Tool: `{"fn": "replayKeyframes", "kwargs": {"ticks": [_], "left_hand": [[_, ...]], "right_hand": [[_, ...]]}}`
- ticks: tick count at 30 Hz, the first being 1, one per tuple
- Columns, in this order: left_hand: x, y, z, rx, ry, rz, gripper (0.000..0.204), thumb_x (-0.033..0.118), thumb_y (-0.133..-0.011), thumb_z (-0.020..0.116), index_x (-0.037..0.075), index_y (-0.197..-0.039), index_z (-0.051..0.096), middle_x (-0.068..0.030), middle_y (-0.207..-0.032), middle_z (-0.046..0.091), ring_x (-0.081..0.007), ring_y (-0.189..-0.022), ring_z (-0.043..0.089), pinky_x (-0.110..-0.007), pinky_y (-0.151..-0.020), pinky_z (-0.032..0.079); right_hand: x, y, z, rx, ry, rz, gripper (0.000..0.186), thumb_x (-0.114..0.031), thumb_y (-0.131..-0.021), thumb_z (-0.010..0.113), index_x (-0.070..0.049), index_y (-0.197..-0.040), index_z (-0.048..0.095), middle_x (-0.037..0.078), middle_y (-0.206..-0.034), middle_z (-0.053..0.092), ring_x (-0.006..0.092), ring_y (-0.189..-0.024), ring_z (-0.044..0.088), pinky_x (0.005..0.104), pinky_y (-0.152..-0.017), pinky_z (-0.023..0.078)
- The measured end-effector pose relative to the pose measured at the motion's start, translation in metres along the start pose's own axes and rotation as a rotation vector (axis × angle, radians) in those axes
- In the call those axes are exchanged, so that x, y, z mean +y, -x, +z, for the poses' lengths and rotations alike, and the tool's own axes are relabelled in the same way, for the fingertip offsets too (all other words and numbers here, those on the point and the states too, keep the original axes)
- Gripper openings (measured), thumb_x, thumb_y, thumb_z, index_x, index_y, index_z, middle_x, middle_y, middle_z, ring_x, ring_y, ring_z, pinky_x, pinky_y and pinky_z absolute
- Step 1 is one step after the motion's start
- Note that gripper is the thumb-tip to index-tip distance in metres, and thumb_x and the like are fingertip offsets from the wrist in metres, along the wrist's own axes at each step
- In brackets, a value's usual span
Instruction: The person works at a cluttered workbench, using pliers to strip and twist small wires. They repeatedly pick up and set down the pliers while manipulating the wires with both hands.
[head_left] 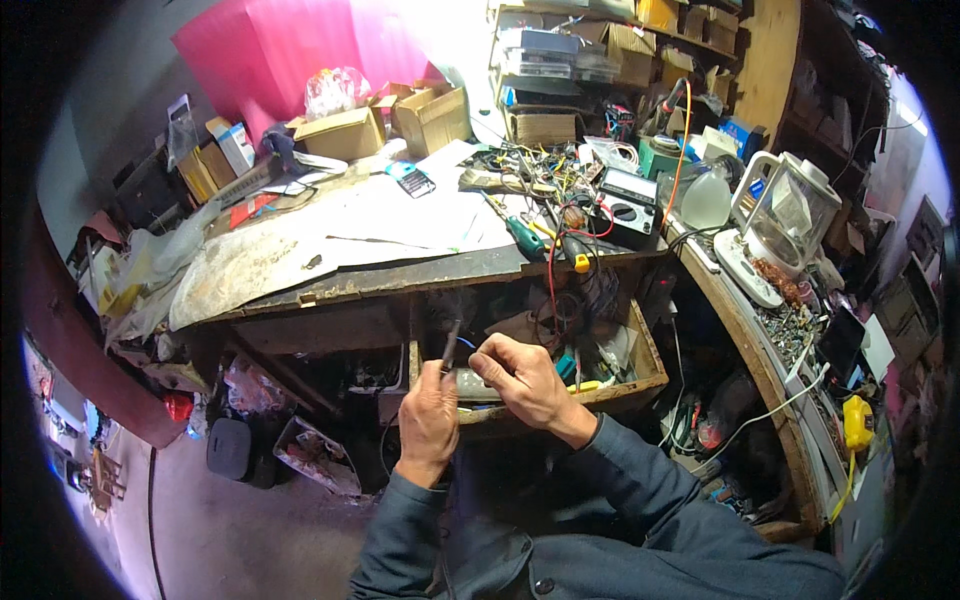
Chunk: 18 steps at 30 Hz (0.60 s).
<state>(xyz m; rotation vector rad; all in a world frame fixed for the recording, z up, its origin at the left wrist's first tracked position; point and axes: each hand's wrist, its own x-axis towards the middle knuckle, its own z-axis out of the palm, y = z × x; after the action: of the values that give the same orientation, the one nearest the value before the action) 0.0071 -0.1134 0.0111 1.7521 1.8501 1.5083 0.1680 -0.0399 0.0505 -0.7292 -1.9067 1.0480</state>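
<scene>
1. Your left hand point(428, 425) is wrapped around a slim dark tool point(452, 345), its tip toward 12 o'clock; its exact kind is too small to tell.
2. Your right hand point(530, 385) sits at 2 o'clock from the left, just apart from it, thumb and fingers drawn together; I cannot tell whether they pinch anything.
3. This looks like fine handwork, so tuck your elbows in and let the left hand steady the tool while the right makes small movements.
4. In this view your hands overlap the open drawer point(625, 388); working over the tabletop point(470, 264) at 12 o'clock would probably make dropped bits easier to find.
5. Mind the red lead point(551, 285) hanging at 1 o'clock; a sleeve could snag it.
</scene>
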Motion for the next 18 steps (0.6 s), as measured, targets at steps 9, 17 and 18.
{"fn": "replayKeyframes", "kwargs": {"ticks": [9,17,18], "left_hand": [[-0.02,-0.03,0.013,-0.282,0.181,0.001,0.019,0.019,-0.107,0.057,0.001,-0.101,0.058,-0.0132,-0.076,0.06,-0.0189,-0.065,0.06,-0.037,-0.06,0.047],[-0.044,-0.039,0.02,-0.389,0.601,-0.171,0.032,0.032,-0.111,0.052,0.004,-0.097,0.06,0.0014,-0.077,0.06,-0.008,-0.067,0.054,-0.025,-0.06,0.046],[-0.038,-0.038,0.013,-0.436,0.672,-0.221,0.035,0.036,-0.11,0.052,0.005,-0.098,0.06,0.0015,-0.075,0.059,-0.0075,-0.066,0.055,-0.024,-0.058,0.046]], "right_hand": [[0.056,-0.046,-0.013,-0.213,-0.333,0.062,0.029,-0.023,-0.109,0.056,-0.006,-0.086,0.059,-0.009,-0.074,0.046,0.0031,-0.067,0.038,0.0235,-0.059,0.033],[0.051,-0.058,-0.003,-0.212,-0.652,0.167,0.027,-0.024,-0.106,0.06,-0.01,-0.083,0.06,-0.008,-0.072,0.046,0.0028,-0.061,0.036,0.0213,-0.055,0.03],[0.053,-0.059,-0.001,-0.234,-0.726,0.198,0.028,-0.025,-0.106,0.059,-0.01,-0.083,0.062,-0.008,-0.072,0.051,0.0023,-0.062,0.04,0.0205,-0.057,0.032]]}}
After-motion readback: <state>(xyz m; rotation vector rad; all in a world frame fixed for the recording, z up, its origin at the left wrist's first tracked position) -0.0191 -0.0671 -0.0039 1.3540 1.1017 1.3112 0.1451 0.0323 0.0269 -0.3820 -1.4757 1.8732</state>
